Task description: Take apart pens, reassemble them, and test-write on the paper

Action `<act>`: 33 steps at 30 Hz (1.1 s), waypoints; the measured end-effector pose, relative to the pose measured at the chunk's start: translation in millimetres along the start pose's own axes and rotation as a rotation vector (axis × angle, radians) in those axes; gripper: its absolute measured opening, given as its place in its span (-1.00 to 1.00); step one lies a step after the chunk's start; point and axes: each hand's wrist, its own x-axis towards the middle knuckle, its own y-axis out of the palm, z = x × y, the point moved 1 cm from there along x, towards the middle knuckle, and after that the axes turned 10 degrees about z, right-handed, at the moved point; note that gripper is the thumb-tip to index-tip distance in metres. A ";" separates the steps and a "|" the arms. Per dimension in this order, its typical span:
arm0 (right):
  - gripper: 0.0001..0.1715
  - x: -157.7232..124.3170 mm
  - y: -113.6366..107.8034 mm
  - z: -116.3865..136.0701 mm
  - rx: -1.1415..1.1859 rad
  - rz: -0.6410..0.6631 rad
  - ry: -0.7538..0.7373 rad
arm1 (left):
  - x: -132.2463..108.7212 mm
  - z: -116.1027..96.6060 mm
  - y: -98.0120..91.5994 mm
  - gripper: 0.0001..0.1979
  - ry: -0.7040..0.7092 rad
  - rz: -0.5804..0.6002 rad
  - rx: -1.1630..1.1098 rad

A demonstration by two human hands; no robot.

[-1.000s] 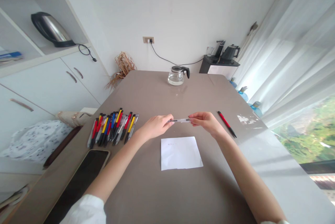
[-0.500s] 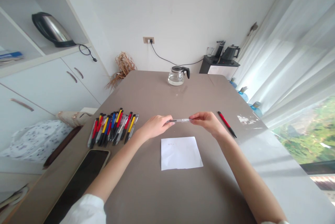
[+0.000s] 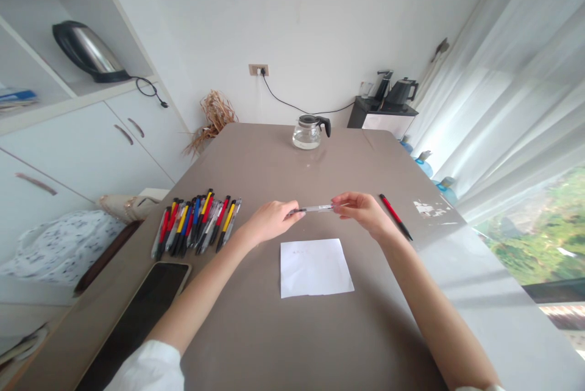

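Observation:
Both my hands hold one clear-barrelled pen (image 3: 316,209) level above the brown table (image 3: 256,330). My left hand (image 3: 270,220) pinches its left end, which looks dark. My right hand (image 3: 362,210) pinches its right end. Just below the pen a white sheet of paper (image 3: 315,267) lies flat on the table, with a faint mark near its upper left. A red and black pen (image 3: 395,216) lies on the table just right of my right hand.
A row of several red, yellow, blue and black pens (image 3: 196,218) lies left of my left hand. A dark phone (image 3: 137,312) lies at the near left. A glass coffee pot (image 3: 308,131) stands at the far edge. Cabinets with a kettle (image 3: 86,53) line the left wall.
The pen's right end has risen slightly with my right hand, so the pen tilts a little. My left hand has hardly moved.

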 end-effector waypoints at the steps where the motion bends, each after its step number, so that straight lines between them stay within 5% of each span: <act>1: -0.64 -0.3 -0.2 0.4 0.002 -0.010 -0.001 | 0.4 0.6 0.4 -0.62 -0.011 0.002 0.015; 11: -0.62 0.3 -6.9 -2.7 0.130 -0.070 -0.021 | 1.3 2.7 2.8 -0.57 -0.065 0.039 0.076; 20: -0.64 0.2 -24.0 -9.2 0.192 -0.149 -0.023 | 4.4 10.9 8.8 -0.59 -0.057 0.053 -0.088; 23: -0.66 0.7 -25.9 -11.5 0.208 -0.156 -0.030 | 9.3 11.9 16.5 -0.61 -0.049 0.023 -0.356; 29: -0.67 3.2 -16.1 -10.0 0.217 -0.121 0.000 | 22.0 0.3 42.8 -0.63 -0.073 0.116 -1.278; 33: -0.65 3.8 -9.9 -9.2 0.174 -0.106 -0.006 | 22.7 -6.3 52.0 -0.61 -0.067 0.194 -1.546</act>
